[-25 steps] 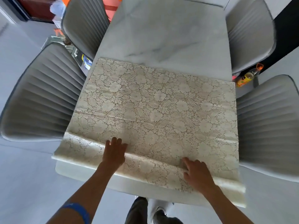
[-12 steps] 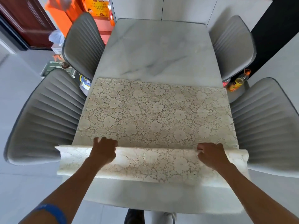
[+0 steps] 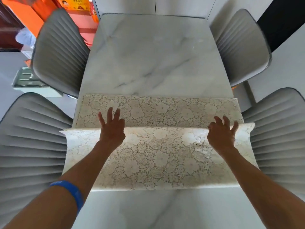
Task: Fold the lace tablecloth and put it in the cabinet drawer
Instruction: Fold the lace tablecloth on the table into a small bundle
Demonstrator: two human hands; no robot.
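Note:
The cream lace tablecloth [image 3: 161,156] lies across the near half of the white marble table [image 3: 148,55], folded over on itself. Its upper flap reaches most of the way over the lower layer, and a strip of that layer shows beyond it. The flap's leading edge looks slightly raised and its ends stick out past the table sides. My left hand [image 3: 112,129] rests over that edge left of centre, fingers spread. My right hand [image 3: 221,134] sits over the edge near the right end, fingers apart and a little curled. No cabinet drawer is in view.
Grey ribbed chairs stand close on both sides: far left [image 3: 61,52], near left [image 3: 31,146], far right [image 3: 239,47], near right [image 3: 277,129]. Orange boxes [image 3: 33,14] and clutter sit on the floor at the back left.
Both hands have carried the near edge of the cloth away from me over the lower layer, and their fingers have opened from a grip to a spread.

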